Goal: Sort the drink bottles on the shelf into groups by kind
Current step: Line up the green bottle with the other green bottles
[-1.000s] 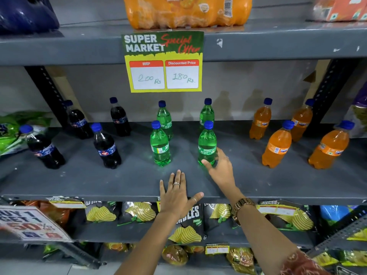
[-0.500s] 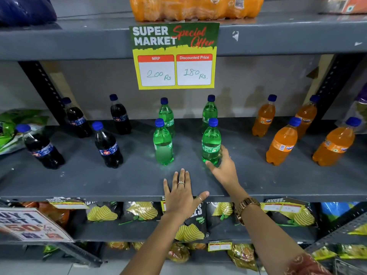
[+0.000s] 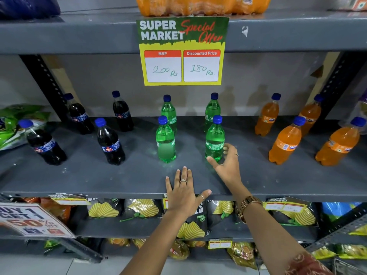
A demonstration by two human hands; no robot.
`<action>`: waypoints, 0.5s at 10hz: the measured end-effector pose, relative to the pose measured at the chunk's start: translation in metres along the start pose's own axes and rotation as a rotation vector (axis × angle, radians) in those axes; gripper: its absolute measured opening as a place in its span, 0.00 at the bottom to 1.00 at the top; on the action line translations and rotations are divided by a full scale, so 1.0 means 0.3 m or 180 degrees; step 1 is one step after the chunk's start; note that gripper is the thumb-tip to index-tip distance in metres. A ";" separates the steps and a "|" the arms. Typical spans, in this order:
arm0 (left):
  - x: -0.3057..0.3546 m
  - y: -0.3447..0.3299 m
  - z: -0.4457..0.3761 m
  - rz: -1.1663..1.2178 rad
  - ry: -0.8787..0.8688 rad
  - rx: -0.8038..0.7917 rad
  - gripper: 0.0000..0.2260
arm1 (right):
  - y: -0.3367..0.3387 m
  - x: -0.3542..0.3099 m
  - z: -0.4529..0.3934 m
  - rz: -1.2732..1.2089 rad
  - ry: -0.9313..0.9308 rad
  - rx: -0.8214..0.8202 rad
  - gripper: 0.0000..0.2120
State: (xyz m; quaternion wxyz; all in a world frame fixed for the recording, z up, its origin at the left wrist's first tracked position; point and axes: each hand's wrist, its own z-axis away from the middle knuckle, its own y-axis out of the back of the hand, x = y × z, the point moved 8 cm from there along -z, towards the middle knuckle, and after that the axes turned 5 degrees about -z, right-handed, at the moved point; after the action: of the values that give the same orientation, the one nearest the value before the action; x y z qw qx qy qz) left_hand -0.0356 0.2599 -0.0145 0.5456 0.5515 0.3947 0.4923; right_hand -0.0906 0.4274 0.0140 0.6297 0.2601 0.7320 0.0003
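Note:
Three groups of blue-capped bottles stand on the grey shelf (image 3: 119, 181). Several dark cola bottles (image 3: 110, 143) are on the left, several green bottles (image 3: 165, 143) in the middle and several orange bottles (image 3: 286, 143) on the right. My right hand (image 3: 227, 165) is curled around the bottom of the front right green bottle (image 3: 215, 139), with the thumb at its base and the fingers against its right side. The bottle stands upright on the shelf. My left hand (image 3: 183, 192) lies flat on the shelf's front edge with its fingers spread, holding nothing.
A yellow and green price sign (image 3: 182, 52) hangs from the upper shelf (image 3: 79, 34), which carries a pack of orange bottles (image 3: 202, 4). Green snack bags (image 3: 12, 124) lie at the far left. Chip bags (image 3: 143, 209) fill the shelf below. A slanted black upright (image 3: 43, 80) stands behind the cola bottles.
My right hand's fingers have risen and curled closer around the front right green bottle. The bottle and my left hand have stayed in place. The camera has shifted slightly.

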 end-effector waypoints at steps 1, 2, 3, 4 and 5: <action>0.000 0.001 0.000 0.0005 0.0001 0.0004 0.40 | 0.000 -0.006 0.003 0.0165 -0.0006 0.0005 0.27; 0.000 -0.001 0.001 0.0006 0.0000 -0.0004 0.41 | -0.006 0.006 -0.003 0.0246 0.0041 -0.0112 0.22; -0.001 -0.004 0.000 0.0004 0.0008 -0.0018 0.41 | -0.010 0.012 -0.005 0.0224 0.0021 -0.0181 0.23; -0.002 -0.006 -0.001 0.0000 0.0014 -0.0019 0.41 | -0.013 -0.006 0.000 0.0214 0.0035 -0.0188 0.28; -0.003 -0.007 -0.003 0.0017 0.0018 -0.0019 0.41 | -0.010 -0.012 -0.002 0.0340 0.0011 -0.0135 0.31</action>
State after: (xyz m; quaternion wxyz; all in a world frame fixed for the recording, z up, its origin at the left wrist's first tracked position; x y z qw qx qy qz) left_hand -0.0364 0.2595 -0.0166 0.5448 0.5495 0.3933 0.4965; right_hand -0.0921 0.4236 0.0163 0.6329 0.2854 0.7180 0.0500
